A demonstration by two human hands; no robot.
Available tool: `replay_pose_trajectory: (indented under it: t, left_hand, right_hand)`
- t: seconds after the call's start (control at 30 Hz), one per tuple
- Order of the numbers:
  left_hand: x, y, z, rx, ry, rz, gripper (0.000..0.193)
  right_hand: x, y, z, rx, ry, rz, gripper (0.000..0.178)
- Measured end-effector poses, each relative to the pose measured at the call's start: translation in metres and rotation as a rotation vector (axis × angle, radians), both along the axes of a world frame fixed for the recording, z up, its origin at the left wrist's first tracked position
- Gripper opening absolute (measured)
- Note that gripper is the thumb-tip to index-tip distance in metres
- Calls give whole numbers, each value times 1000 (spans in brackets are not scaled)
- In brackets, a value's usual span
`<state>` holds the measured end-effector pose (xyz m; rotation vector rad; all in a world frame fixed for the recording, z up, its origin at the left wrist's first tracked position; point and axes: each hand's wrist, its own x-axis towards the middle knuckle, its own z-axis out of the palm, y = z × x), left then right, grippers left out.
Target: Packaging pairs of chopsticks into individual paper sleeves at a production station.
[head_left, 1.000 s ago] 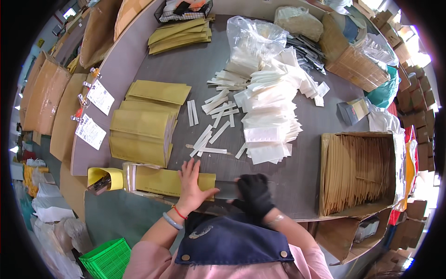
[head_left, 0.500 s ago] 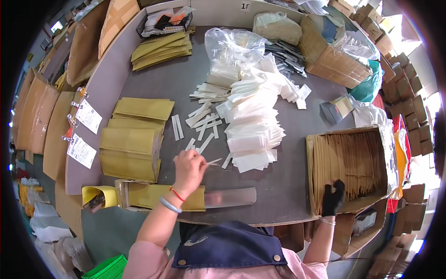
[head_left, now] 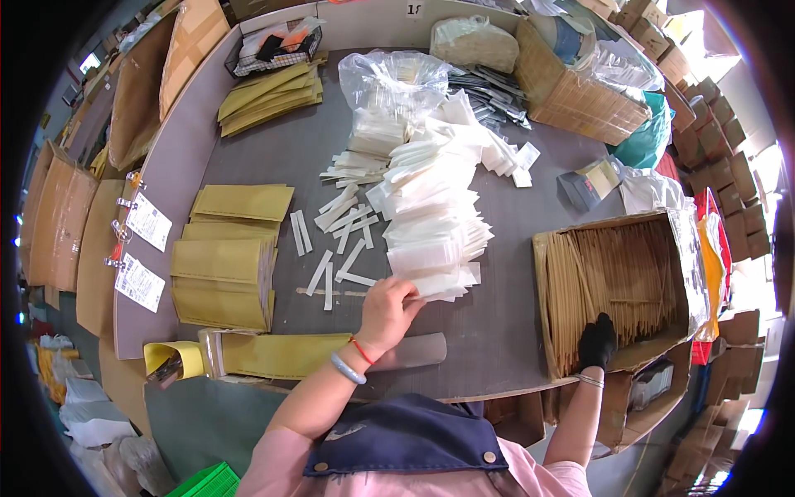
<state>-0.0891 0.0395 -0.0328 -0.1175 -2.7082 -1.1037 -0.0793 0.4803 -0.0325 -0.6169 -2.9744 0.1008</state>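
Note:
My left hand (head_left: 387,316) is bare, with a red cord and a pale bangle at the wrist. Thumb and forefinger close on the near edge of a white paper packet (head_left: 443,286), the lowest in a long overlapping heap of white packets (head_left: 422,215). Loose white strips (head_left: 330,277) lie on the table to the left of the hand. In a black glove, my right hand (head_left: 597,341) rests against brown envelopes (head_left: 613,282), packed on edge in an open cardboard box (head_left: 541,306). Its fingertips blend into the dark glove, so their grip is unclear.
Stacked yellow-brown padded envelopes (head_left: 222,277) lie at left, with another pile (head_left: 269,95) behind. A clear plastic bag (head_left: 393,79) and a wire basket (head_left: 277,45) are farther back. A larger carton (head_left: 580,95) stands at far right, beyond a small grey box (head_left: 588,189).
My left hand has moved right to the white packets; the strip it held is gone from its fingers, and more strips lie on the table. My right hand's fingers have shifted against the envelopes.

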Motion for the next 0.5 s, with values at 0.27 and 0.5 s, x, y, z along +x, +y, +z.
replay_pose_trajectory:
  t: [0.27, 0.5]
  left_hand:
    - [63, -47, 25, -193, -280, -412, 26]
    - [90, -66, 32, -178, -155, -160, 58]
  right_hand:
    - [17, -20, 0, -484, 303, 139, 21]
    - [24, -173, 39, -551, -64, 910, 24]
